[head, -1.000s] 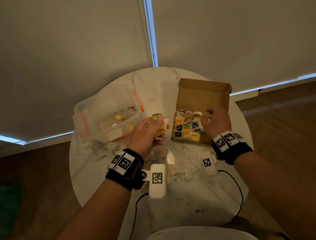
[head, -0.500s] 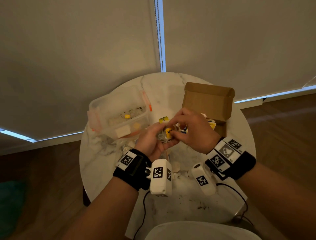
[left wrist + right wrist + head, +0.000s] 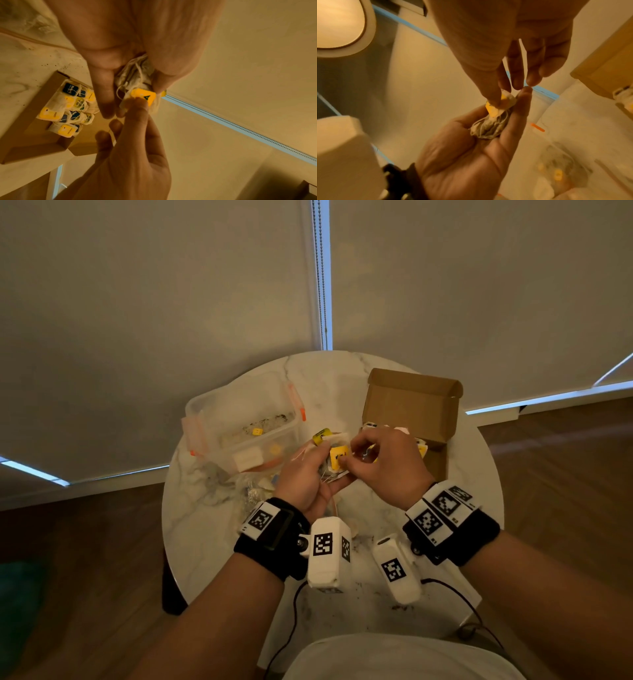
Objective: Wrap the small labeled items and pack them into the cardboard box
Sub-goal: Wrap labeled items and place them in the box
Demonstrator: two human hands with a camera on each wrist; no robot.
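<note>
Bench (image 3: 212, 529): round, marble. Far left taken by clear plastic tub (image 3: 239, 419); crumpled wrappers (image 3: 253, 491) just in front of it. Far right: cardboard box (image 3: 411, 405), lid flap standing upright at the back, blocking entry from behind; top open, its left part filled with wrapped items (image 3: 68, 106), right part bare. Both hands (image 3: 387, 463) meet between tub and box, closing that gap. Near bench edge bare but for dark specks and cables (image 3: 455, 594).

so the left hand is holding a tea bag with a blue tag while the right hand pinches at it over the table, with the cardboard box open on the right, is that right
Not quite: the tag is yellow, not blue, as the left wrist view shows. The rest holds: the left hand holds the tea bag, the right hand pinches at it, and the cardboard box stands open on the right.
</note>
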